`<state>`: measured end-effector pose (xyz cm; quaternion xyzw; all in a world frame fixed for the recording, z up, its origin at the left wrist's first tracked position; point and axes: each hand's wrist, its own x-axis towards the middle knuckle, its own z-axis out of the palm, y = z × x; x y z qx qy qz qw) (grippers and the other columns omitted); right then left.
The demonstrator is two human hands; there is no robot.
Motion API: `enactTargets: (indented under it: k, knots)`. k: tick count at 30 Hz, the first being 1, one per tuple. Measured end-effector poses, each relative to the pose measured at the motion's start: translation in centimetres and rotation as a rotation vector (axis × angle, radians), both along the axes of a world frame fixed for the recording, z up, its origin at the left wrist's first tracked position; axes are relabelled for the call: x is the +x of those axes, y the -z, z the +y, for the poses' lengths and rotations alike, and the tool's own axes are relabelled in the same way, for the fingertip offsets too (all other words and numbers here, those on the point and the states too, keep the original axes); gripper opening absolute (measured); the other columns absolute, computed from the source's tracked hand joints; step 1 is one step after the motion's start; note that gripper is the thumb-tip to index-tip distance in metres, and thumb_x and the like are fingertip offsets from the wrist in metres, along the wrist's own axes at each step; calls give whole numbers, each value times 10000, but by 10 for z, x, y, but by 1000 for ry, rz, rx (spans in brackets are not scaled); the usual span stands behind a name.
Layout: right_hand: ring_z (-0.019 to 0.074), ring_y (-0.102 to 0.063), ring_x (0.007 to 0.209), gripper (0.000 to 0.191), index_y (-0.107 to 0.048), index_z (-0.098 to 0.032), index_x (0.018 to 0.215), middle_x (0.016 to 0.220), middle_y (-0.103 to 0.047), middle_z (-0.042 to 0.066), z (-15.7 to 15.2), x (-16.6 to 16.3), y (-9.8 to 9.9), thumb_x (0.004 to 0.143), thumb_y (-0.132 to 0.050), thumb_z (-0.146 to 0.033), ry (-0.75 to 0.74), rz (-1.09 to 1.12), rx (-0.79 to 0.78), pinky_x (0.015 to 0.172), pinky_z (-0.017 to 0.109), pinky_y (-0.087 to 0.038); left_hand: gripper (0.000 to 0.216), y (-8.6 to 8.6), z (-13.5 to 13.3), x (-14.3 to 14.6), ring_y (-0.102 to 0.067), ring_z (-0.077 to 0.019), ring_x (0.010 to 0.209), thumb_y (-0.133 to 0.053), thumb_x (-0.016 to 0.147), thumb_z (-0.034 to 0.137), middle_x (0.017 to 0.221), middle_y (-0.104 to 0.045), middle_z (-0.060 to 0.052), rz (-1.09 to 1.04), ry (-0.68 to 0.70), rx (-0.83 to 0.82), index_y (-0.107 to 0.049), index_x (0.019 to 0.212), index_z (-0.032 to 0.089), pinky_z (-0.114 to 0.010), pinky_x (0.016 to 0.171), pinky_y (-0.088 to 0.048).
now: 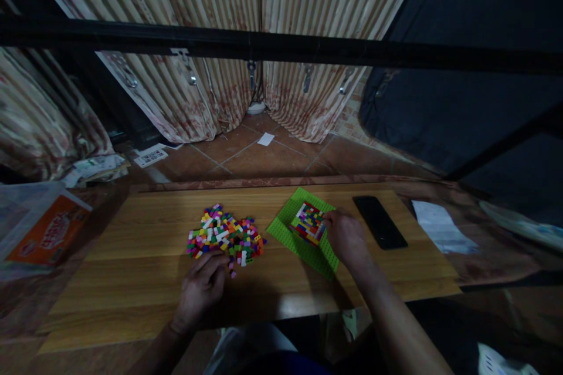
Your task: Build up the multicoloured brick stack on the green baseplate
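Note:
A heap of small coloured bricks (225, 237) lies on the wooden table (145, 246). My left hand (201, 288) rests on the table at the heap's near edge, fingers curled, fingertips touching the nearest bricks. A green baseplate (294, 241) lies to the right, carrying a block of assembled coloured bricks (308, 222). My right hand (346, 238) rests on the baseplate's right side, fingers closed against the edge of the assembled block. Whether either hand holds a brick is hidden.
A black phone (379, 221) lies flat right of the baseplate. A white paper (440, 226) sits at the far right. An orange box (46, 237) in a clear container stands at the left. Beyond the table are tiled floor, curtains and a black bar.

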<state>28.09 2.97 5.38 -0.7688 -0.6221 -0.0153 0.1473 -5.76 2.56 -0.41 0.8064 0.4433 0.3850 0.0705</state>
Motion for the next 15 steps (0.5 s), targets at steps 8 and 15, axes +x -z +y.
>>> enactTargets:
  k: [8,15]
  knots:
    - [198,-649,701,225,-705,-139,749,791,-692,136,5,-4,-7,827,-514,-49,-43,-119,-105,660,281,-438,177,0,0,0,-704,-152,855,-507,899,222,919,-734,-29,22,-12,-14,-683,883,222,-247,769,-578]
    - [210,-658,724,237,-710,-139,766,813,-702,139,11,-1,-9,845,-498,-67,-42,-144,-140,642,284,-421,179,0,0,0,-702,-149,857,-506,900,230,931,-733,-30,28,-19,-31,-685,885,221,-245,771,-574]
